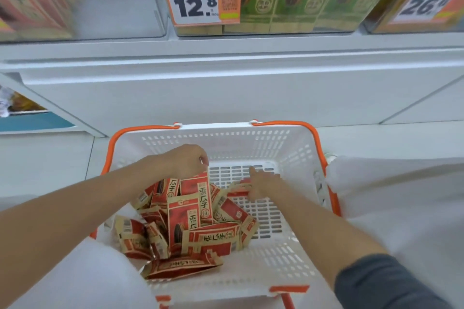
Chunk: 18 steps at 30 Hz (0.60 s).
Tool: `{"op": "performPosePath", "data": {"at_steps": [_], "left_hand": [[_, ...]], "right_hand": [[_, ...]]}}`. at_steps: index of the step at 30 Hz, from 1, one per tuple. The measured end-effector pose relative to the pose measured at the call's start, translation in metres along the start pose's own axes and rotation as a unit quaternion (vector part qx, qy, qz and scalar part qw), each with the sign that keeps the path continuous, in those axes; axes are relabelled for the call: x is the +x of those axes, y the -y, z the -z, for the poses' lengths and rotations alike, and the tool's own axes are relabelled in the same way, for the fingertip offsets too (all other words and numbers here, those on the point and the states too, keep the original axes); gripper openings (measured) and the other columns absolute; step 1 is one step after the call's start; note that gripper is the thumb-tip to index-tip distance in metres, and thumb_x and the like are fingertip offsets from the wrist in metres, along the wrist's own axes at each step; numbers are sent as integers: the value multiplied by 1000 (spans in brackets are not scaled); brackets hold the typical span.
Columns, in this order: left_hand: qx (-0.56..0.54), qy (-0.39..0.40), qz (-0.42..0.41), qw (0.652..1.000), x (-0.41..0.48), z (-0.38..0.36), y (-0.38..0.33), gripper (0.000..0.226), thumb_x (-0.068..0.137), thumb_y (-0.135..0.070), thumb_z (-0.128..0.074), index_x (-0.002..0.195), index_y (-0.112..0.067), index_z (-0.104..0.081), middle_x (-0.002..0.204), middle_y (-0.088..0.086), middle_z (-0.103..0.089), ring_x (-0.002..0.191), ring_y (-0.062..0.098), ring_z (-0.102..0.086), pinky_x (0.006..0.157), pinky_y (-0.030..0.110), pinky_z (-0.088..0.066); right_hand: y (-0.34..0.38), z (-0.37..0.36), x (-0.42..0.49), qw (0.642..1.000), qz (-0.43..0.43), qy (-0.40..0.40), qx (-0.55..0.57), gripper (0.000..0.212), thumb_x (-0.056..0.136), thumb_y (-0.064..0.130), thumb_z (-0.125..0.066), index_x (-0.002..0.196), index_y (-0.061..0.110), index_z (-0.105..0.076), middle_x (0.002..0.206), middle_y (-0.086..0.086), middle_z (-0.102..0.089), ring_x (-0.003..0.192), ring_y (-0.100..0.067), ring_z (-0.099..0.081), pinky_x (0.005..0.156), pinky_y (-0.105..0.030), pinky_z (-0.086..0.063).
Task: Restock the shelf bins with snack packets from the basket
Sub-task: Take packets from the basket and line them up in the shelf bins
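Observation:
A white plastic basket (288, 148) with orange handles stands below me, holding several red and tan snack packets (211, 238) heaped on its left side. My left hand (185, 160) pinches the top edge of an upright red packet (198, 190) at the back of the heap. My right hand (261, 183) reaches into the basket's middle and its fingers close on a flat red packet (238, 192), with the forefinger stretched forward. On the shelf above, a clear bin (82, 5) at the left holds red packets only along its left side.
A middle clear bin (288, 25) is packed with green packets behind a 12.8 price tag (194, 2). An orange-packet bin (414, 2) stands at the right. A white shelf ledge (226, 63) runs between bins and basket. White cloth (401, 208) lies right of the basket.

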<state>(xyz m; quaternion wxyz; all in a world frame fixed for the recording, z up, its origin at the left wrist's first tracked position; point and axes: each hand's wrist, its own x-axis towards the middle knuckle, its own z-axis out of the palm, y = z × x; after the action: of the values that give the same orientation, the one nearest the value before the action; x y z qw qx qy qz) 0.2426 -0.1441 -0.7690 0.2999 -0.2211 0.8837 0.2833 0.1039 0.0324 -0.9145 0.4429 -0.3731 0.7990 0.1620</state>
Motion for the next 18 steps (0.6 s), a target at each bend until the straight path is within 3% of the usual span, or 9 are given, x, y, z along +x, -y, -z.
{"op": "performPosePath", "data": {"at_steps": [2, 4, 7, 11, 13, 15, 18], "left_hand": [[9, -11, -16, 1000, -3, 9, -5, 31, 97, -19, -53, 126, -12, -60, 133, 3, -55, 119, 19, -53, 97, 26, -40], [5, -26, -45, 999, -6, 19, -13, 43, 93, -16, -59, 136, -13, -52, 139, 2, -51, 122, 20, -50, 98, 27, -39], [-46, -61, -114, 991, -14, 33, -26, 58, 84, -13, -72, 137, -16, -48, 135, 1, -54, 121, 19, -51, 101, 32, -41], [-90, -159, -99, 978, -27, 62, -29, 76, 83, -21, -75, 146, -23, -33, 142, 7, -36, 131, 24, -40, 109, 35, -36], [-116, -177, -111, 971, -35, 79, -22, 62, 81, -20, -78, 134, -24, -46, 136, 7, -39, 125, 25, -45, 103, 36, -43], [-154, -175, -118, 965, -47, 96, -16, 38, 79, -17, -79, 110, -18, -56, 117, 6, -55, 102, 22, -59, 85, 34, -52], [-225, -173, -98, 954, -65, 118, -3, 26, 81, -15, -77, 92, -15, -53, 95, 8, -64, 78, 20, -62, 73, 39, -54]], "right_hand": [[0, 45, -27, 995, 37, 34, 82, 78, 60, 54, -64, 126, 12, -56, 116, -10, -65, 96, -28, -63, 84, -38, -51], [3, 88, -60, 982, 54, 38, 177, 50, 69, 44, -59, 104, 9, -67, 99, -13, -73, 73, -24, -65, 70, -33, -50], [15, 136, -110, 946, 74, 56, 309, 22, 86, 25, -57, 103, 11, -63, 100, -14, -73, 80, -24, -69, 83, -35, -54], [29, 176, -160, 938, 131, 60, 315, 20, 94, 23, -56, 107, 11, -64, 97, -8, -73, 85, -18, -70, 91, -34, -54], [34, 191, -177, 943, 144, 36, 299, 21, 93, 23, -59, 108, 10, -65, 100, -9, -74, 88, -19, -71, 93, -35, -54], [40, 205, -193, 946, 161, 7, 282, 22, 92, 22, -62, 109, 9, -67, 102, -11, -74, 91, -21, -71, 92, -35, -54], [46, 225, -212, 930, 192, -51, 310, 21, 90, 16, -65, 108, 7, -69, 100, -9, -74, 89, -18, -71, 86, -32, -56]]}}
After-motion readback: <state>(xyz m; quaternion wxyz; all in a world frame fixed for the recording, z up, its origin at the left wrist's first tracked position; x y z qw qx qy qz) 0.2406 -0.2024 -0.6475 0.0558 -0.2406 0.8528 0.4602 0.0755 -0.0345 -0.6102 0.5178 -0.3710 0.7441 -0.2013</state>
